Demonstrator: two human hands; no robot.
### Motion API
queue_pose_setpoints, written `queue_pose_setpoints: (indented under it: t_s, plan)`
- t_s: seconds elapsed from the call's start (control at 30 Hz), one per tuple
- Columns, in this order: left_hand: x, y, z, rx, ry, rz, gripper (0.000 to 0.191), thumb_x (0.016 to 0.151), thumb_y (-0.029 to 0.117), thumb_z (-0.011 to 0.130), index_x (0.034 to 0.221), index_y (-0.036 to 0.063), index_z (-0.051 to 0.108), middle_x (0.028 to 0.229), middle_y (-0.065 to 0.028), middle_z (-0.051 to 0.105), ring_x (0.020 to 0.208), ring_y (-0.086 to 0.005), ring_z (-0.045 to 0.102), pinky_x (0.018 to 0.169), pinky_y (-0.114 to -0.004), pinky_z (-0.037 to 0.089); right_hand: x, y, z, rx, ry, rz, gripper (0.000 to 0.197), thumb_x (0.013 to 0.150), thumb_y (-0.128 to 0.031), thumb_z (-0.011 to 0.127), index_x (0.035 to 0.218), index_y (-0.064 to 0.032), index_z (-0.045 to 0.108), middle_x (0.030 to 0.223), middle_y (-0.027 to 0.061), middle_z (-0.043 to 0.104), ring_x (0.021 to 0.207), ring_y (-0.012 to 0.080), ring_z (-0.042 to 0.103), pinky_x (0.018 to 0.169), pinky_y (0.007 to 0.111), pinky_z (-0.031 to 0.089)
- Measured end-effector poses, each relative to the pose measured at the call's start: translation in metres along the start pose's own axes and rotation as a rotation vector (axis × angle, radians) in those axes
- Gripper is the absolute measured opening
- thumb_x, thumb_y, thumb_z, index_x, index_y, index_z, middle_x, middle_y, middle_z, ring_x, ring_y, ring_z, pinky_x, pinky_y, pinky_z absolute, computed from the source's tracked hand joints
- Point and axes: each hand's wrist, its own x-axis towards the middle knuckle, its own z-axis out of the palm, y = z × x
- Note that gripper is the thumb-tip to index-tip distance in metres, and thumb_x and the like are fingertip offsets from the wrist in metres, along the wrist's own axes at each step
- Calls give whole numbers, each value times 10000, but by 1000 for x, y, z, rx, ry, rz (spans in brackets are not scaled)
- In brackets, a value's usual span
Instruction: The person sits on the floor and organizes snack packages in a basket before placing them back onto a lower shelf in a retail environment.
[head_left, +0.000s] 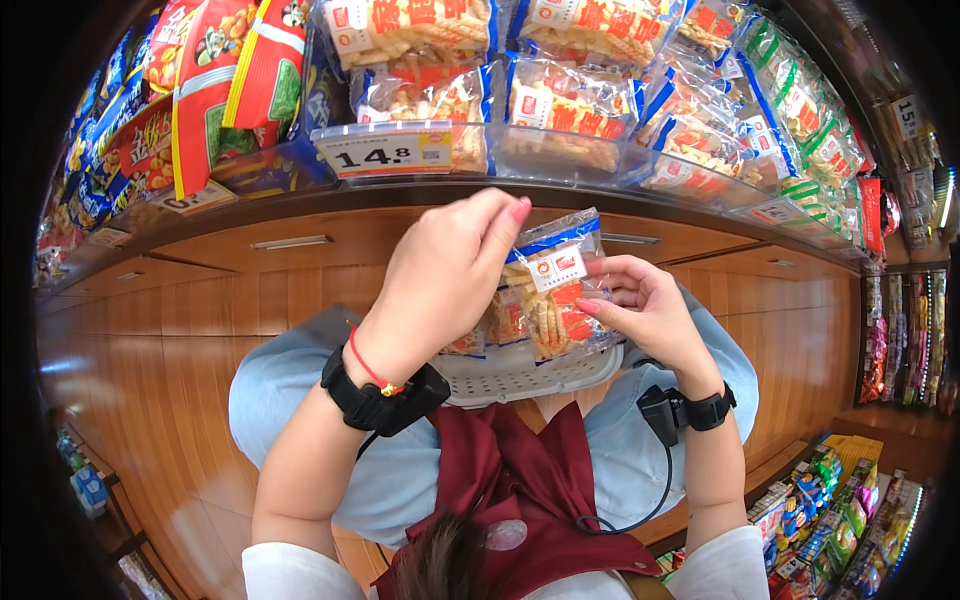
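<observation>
My right hand (637, 307) grips a clear snack bag (559, 300) by its right side, thumb in front. The bag has a blue band along its top, a white label and orange print, with pale stick-shaped snacks inside. My left hand (457, 262) is curled beside the bag's upper left corner, back of the hand towards me. Its fingers are mostly hidden, so I cannot tell whether it pinches the bag. Below the held bag, a white perforated plastic basket (517, 382) stands between my knees with similar small bags (508, 319) in it.
Ahead is a shelf with a clear plastic front lip (555, 154), filled with similar blue-edged bags (574, 97). Red snack packs (206, 90) hang at its left. Wooden drawers (270, 240) run beneath. Another stocked rack (817, 517) stands at the lower right.
</observation>
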Motion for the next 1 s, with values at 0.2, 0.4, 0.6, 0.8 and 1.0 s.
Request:
queue_pose_setpoints:
  t_s: [0.2, 0.4, 0.6, 0.8, 1.0]
  plan:
    - [0, 1, -10, 59, 129, 13, 237, 965, 160, 518, 1019, -45, 626, 860, -184, 675, 769, -250, 661, 677, -324, 490, 22, 70, 16, -382, -55, 181, 439, 785, -148, 773, 1134, 26, 571, 920, 96, 661, 802, 136, 627, 716, 271, 517]
    - [-4, -2, -10, 87, 187, 101, 198, 935, 145, 545, 988, -25, 631, 830, -195, 650, 732, -314, 633, 658, -357, 480, 47, 151, 59, -457, -97, 355, 498, 739, -173, 805, 1143, -3, 568, 893, 106, 665, 831, 185, 645, 737, 294, 517]
    - [-7, -4, -20, 143, 237, 131, 155, 911, 128, 544, 922, -6, 622, 810, -189, 633, 765, -360, 619, 663, -405, 482, 85, 222, 129, -140, 19, 488, 530, 748, -133, 782, 1186, 19, 523, 969, 96, 635, 828, 172, 632, 707, 286, 515]
    - [0, -1, -13, 166, 283, 215, 163, 897, 150, 536, 826, 26, 614, 772, -156, 655, 719, -341, 646, 666, -427, 519, 131, 352, 146, -125, 270, 272, 426, 713, -206, 780, 1046, -8, 603, 808, 53, 635, 747, 164, 612, 662, 313, 492]
    - [3, 2, -9, 170, 282, 224, 162, 897, 148, 537, 827, 25, 617, 773, -156, 656, 714, -343, 646, 660, -428, 520, 130, 334, 146, -399, 314, 224, 371, 704, -213, 748, 976, 5, 621, 781, 100, 636, 753, 238, 628, 705, 340, 493]
